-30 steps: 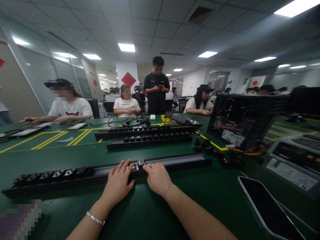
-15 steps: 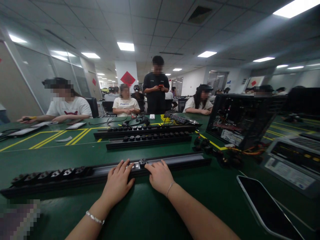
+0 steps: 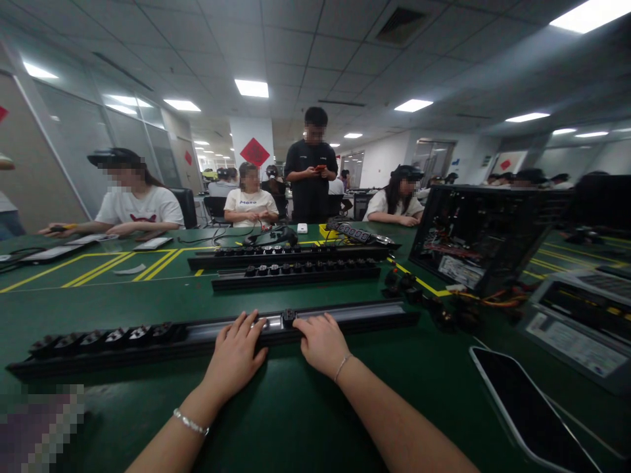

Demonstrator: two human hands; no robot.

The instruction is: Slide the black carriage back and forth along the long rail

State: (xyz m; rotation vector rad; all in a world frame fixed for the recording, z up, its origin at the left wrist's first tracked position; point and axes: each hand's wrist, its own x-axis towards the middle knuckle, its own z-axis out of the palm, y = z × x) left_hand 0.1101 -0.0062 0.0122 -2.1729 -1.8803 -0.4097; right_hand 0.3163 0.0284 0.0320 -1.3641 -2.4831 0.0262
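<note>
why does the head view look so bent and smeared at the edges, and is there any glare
Head view: wide lens bows the long black rail and ceiling lines; the right side smears, blurring the open computer case; ceiling panels blow out white; the phone screen shows only faint sheen; both hands, left hand and right hand, stay sharp.

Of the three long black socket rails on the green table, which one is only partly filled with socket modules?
The nearest long black socket rail, under both hands: modules at its left end only. The two farther rails carry full rows.
</note>
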